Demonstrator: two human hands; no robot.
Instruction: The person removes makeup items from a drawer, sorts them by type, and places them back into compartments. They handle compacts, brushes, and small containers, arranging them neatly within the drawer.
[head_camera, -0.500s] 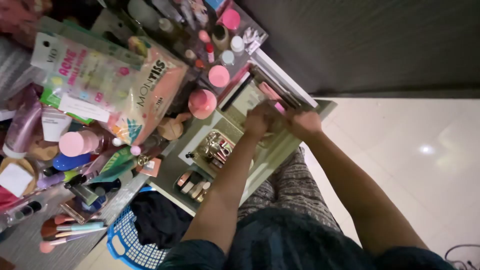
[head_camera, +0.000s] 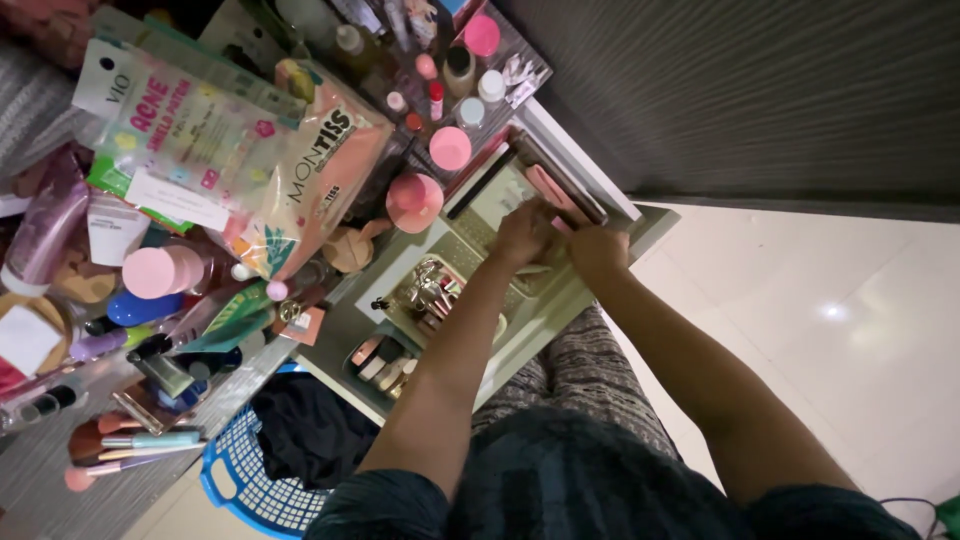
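Both my arms reach into an open pale drawer (head_camera: 645, 226) below a crowded dresser top. My left hand (head_camera: 522, 232) lies over the drawer's far section, fingertips against upright flat pink and dark cases (head_camera: 548, 186). My right hand (head_camera: 598, 250) sits just to its right by the drawer's front edge, fingers curled under. What either hand grips is hidden. A small tray of metal-capped cosmetics (head_camera: 432, 290) lies in the drawer beside my left forearm.
The dresser top holds large printed pouches (head_camera: 300, 170), pink round lids (head_camera: 450, 148), small bottles and makeup brushes (head_camera: 130, 445). A blue plastic basket (head_camera: 235, 490) with dark cloth stands on the floor below. A dark ribbed wall (head_camera: 750, 90) and white tiles (head_camera: 820, 310) are on the right.
My right hand has slid slightly down and left along the drawer edge. My left hand has edged toward the flat cases. The view shifted a little.
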